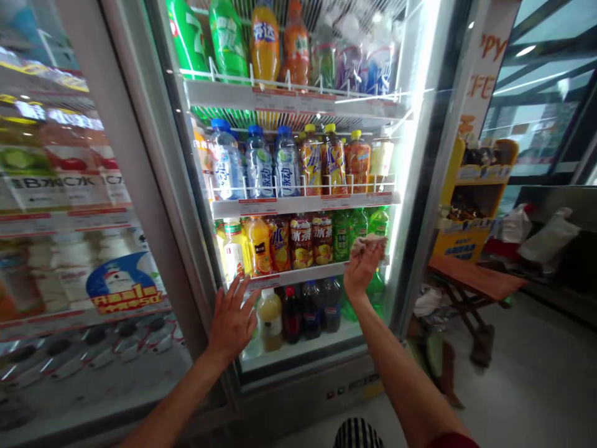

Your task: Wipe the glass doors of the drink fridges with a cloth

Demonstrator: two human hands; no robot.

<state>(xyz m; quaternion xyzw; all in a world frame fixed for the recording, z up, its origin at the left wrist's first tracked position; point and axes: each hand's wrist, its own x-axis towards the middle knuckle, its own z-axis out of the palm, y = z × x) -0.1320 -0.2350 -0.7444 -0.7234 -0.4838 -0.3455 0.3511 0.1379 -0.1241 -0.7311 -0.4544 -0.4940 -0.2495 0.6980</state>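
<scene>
- Centrally, in the head view, a lit cooler (293, 401) stands with its shelves of bottles facing the viewer.
- Right hand (361, 272): raised before the cooler's right side, fingers closed together on a cloth (369, 244).
- Cloth: pale, crumpled, in front of the green bottles (342, 235) at the right end of the third shelf.
- Left hand (233, 318): lower and to the left, palm forward, fingers spread apart and holding nothing; its fingertips lie near the left end of the third shelf's edge. Whether they touch a glass pane is hard to tell.
- Third shelf, from left: yellow and orange bottles, then dark-labelled ones, then green. Bottom level: a pale bottle (269, 320) beside several dark ones (311, 311).
- Left: a second cooler (140, 149), stocked with drinks, blurred.
- Right: a yellow rack (459, 242) and, near it, a reddish folding stool (476, 277).
</scene>
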